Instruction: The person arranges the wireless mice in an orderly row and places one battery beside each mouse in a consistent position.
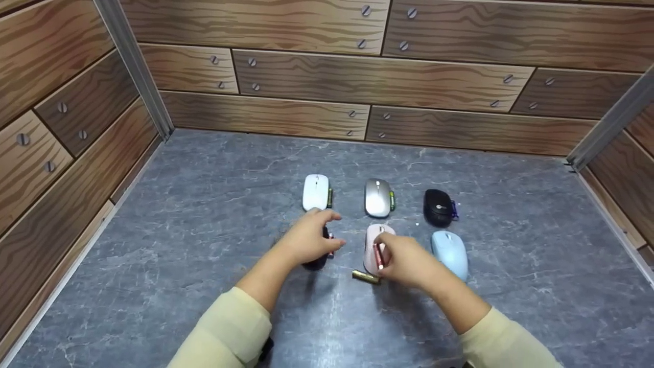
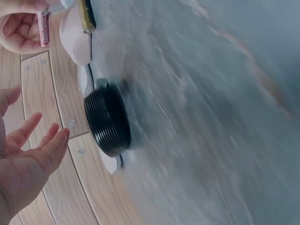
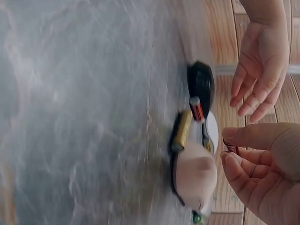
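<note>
My right hand (image 1: 409, 261) pinches a red battery (image 1: 378, 256) between thumb and fingertips, just over the pale pink mouse (image 1: 369, 248). In the right wrist view, only a bit of that battery (image 3: 230, 146) shows between the fingers. A gold battery (image 1: 365, 277) lies on the table at the pink mouse's near end. My left hand (image 1: 306, 237) hovers, empty, over a black mouse (image 2: 108, 119) with ribbed sides, fingers and thumb spread apart. The hand partly covers this mouse in the head view. Beside the mouse lies another red battery (image 3: 197, 109).
Behind stand a white mouse (image 1: 316, 191), a silver-grey mouse (image 1: 377, 197) and a second black mouse (image 1: 438, 207), each with a battery along its right side. A light blue mouse (image 1: 450, 253) sits right of my right hand. Wood-patterned walls (image 1: 306, 76) bound the grey marbled table (image 1: 230, 194).
</note>
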A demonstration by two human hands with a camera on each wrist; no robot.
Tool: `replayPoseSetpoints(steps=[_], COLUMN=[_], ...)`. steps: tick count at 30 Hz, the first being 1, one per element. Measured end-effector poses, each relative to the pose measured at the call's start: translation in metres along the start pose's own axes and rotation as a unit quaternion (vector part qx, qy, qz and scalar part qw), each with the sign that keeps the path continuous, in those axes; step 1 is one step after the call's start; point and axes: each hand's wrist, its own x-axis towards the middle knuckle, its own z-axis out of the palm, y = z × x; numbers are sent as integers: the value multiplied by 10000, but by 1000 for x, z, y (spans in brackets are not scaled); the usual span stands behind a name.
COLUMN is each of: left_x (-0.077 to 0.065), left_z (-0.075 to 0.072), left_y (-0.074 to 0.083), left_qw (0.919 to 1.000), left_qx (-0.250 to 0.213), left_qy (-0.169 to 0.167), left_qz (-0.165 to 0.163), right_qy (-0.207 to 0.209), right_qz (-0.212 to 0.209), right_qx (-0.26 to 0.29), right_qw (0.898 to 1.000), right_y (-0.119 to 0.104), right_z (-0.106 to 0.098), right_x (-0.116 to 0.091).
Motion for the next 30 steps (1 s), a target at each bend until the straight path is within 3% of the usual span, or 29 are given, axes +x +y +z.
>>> replayPoseSetpoints(steps=[5, 16, 23, 30], left_x=[8, 16, 17, 16], left_z=[9, 23, 25, 28], left_y=[9, 21, 20, 17], left_qw=[9998, 9994, 9991, 9990], left_qx=[12, 125, 85, 80], left_qy=[-33, -329, -402, -431], left_qz=[175, -40, -106, -103], right_qy=[199, 348, 454, 356], right_qz=[232, 703, 908, 786], right_qx=[87, 247, -318, -758], right_qw=[9995, 9966, 9943, 9934], right_y=[15, 36, 46, 51], right_z=[-7, -11, -2, 13], right_x=[0, -4, -2, 1])
